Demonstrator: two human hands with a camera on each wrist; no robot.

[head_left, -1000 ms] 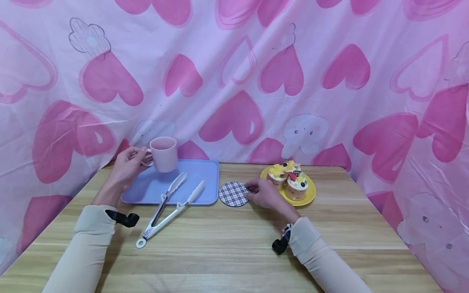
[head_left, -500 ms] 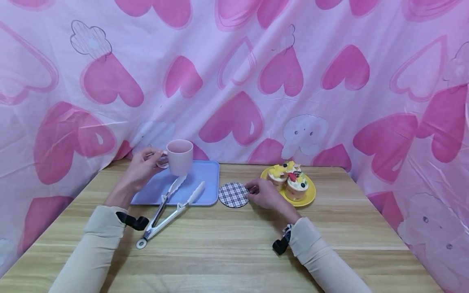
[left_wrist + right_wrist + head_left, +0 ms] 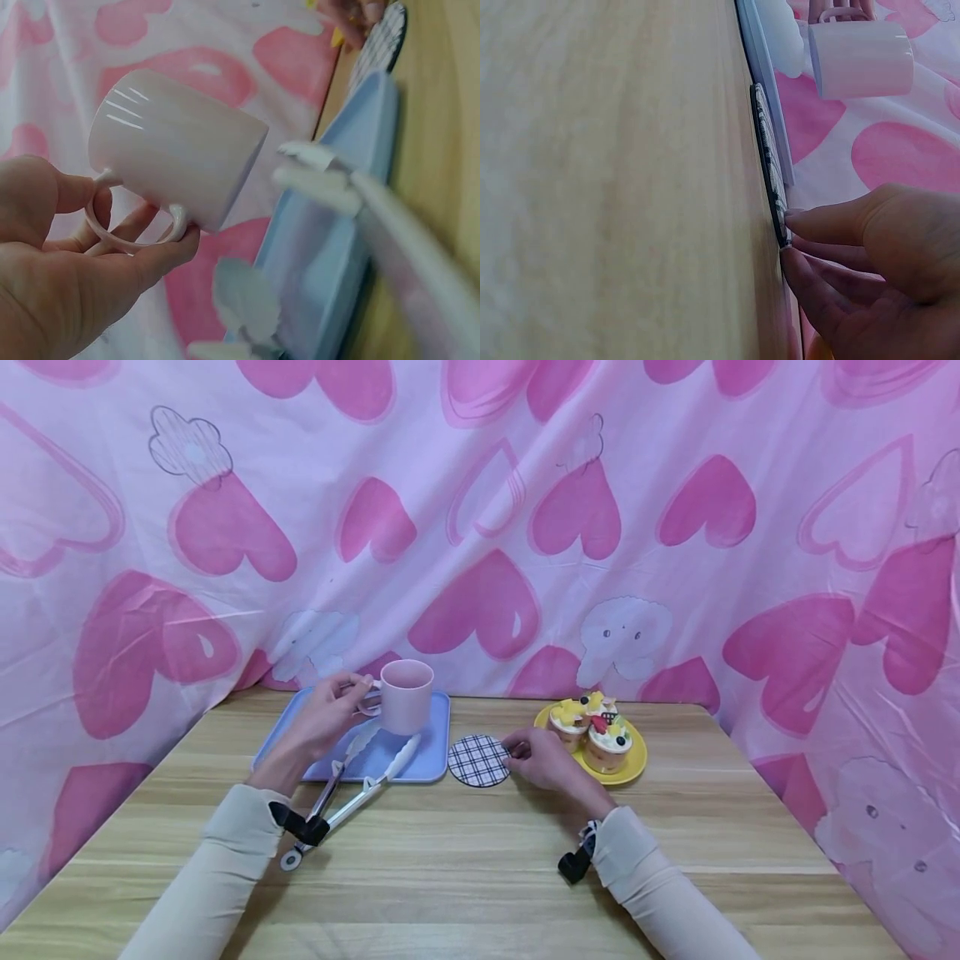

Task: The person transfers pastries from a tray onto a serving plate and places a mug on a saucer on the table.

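Observation:
My left hand (image 3: 330,714) grips the handle of a pink mug (image 3: 407,697). In the left wrist view the mug (image 3: 176,146) hangs in the air, with thumb and fingers around its handle loop. Below it lie a blue tray (image 3: 433,760) and silver tongs with white tips (image 3: 397,762), spread apart and resting over the tray's front edge. My right hand (image 3: 547,760) pinches the right edge of a round checked coaster (image 3: 478,761). The right wrist view shows the coaster (image 3: 769,161) flat at the table surface, thumb on top and a finger at its rim.
A yellow plate (image 3: 637,760) holds several dessert cups (image 3: 607,743) topped with fruit, just right of my right hand. The wooden table (image 3: 480,877) ends at a pink heart-print curtain (image 3: 480,527) behind.
My left hand has carried the mug to the right and slightly down, from over the tray's left part to its right part. The right hand and coaster have stayed put.

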